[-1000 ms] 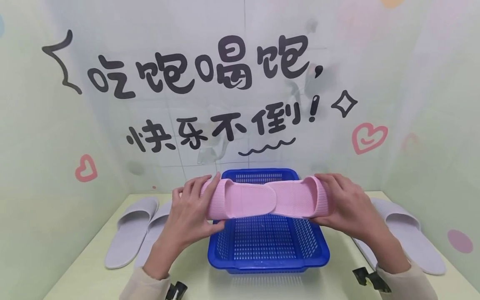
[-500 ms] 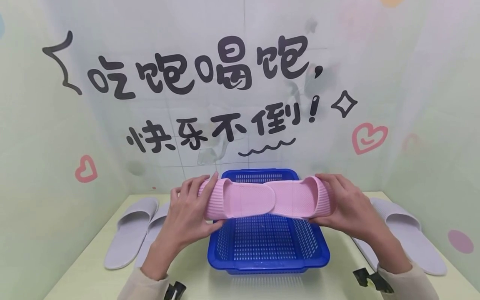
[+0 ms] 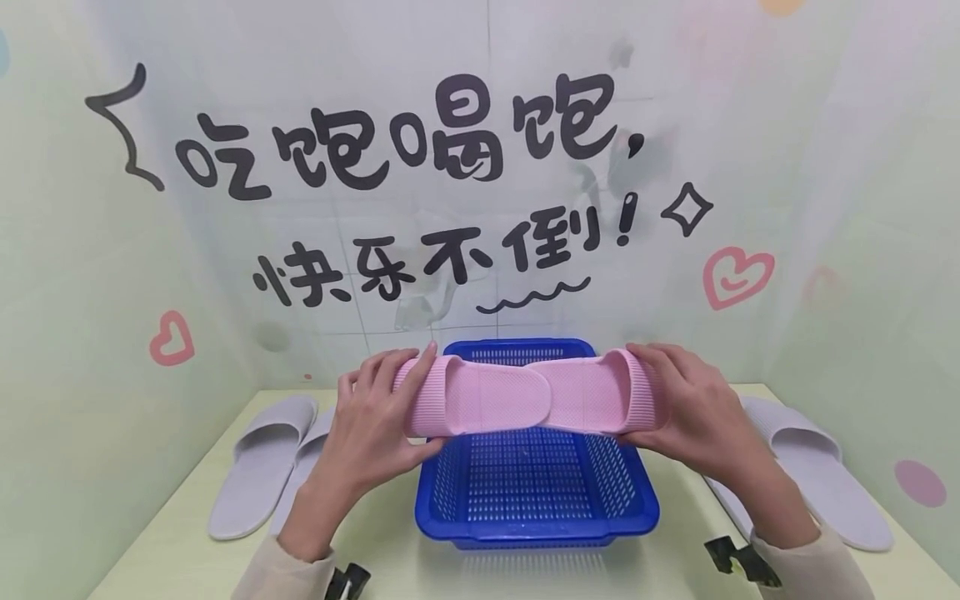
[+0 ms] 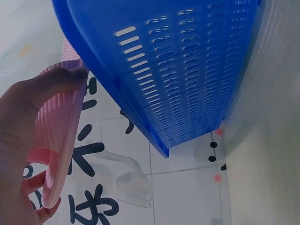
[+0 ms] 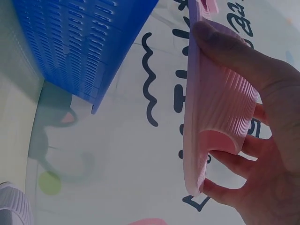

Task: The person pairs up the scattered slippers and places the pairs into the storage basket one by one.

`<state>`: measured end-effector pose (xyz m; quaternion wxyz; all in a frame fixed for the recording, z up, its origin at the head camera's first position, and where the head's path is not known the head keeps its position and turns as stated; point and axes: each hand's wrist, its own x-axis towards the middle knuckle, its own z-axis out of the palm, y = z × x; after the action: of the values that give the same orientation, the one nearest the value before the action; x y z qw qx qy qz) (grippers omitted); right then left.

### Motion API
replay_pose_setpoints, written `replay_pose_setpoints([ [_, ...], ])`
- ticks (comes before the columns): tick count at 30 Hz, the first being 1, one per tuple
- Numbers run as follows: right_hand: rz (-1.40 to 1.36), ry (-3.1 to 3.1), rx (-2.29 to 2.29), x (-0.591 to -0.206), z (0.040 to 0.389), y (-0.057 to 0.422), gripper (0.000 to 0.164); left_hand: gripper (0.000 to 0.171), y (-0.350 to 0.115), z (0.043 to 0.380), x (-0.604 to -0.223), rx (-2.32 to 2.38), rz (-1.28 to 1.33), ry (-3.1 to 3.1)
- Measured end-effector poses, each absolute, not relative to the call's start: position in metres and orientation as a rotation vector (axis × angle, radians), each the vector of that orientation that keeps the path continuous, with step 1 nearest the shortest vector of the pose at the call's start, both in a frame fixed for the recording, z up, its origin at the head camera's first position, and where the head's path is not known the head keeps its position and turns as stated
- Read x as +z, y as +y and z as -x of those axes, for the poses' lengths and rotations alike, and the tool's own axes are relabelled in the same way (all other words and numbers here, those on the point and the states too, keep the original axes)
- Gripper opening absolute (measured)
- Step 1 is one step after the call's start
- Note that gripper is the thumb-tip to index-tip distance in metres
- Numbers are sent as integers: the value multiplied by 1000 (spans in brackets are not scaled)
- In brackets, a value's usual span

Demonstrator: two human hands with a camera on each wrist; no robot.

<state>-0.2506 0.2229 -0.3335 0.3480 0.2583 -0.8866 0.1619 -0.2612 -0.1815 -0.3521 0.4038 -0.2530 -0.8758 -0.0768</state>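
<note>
Two pink slippers are held end to end above the blue plastic basket, with their heel ends overlapping in the middle. My left hand (image 3: 375,421) grips the left slipper (image 3: 495,396) around its ribbed strap, thumb at the near edge and fingers at the far edge. On the other side, my right hand (image 3: 697,417) holds the right slipper (image 3: 588,396) in the same way at its strap. The left heel lies over the right one. Both wrist views show the thumb on one edge of the sole and fingers curled around the other. The slippers cover part of the basket (image 3: 536,529).
Grey slippers stand on the pale table (image 3: 172,546): one left slipper (image 3: 251,483) with another beside it partly behind my left arm, and a right slipper (image 3: 825,475) with another mostly hidden by my right forearm. A printed curtain (image 3: 420,50) hangs behind and at both sides.
My left hand and its slipper have drifted very slightly left. The grip of both hands, the overlap and the basket look the same.
</note>
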Motion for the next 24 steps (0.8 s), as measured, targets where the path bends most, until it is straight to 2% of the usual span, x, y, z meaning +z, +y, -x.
replay_pose_setpoints([
  [5, -663, -2293, 406, -334, 250, 223, 116, 118, -181, 260, -352, -206, 641, -2209],
  [24, -734, -2254, 476, -333, 250, 223, 110, 117, -177, 261, -352, -160, 652, -2178],
])
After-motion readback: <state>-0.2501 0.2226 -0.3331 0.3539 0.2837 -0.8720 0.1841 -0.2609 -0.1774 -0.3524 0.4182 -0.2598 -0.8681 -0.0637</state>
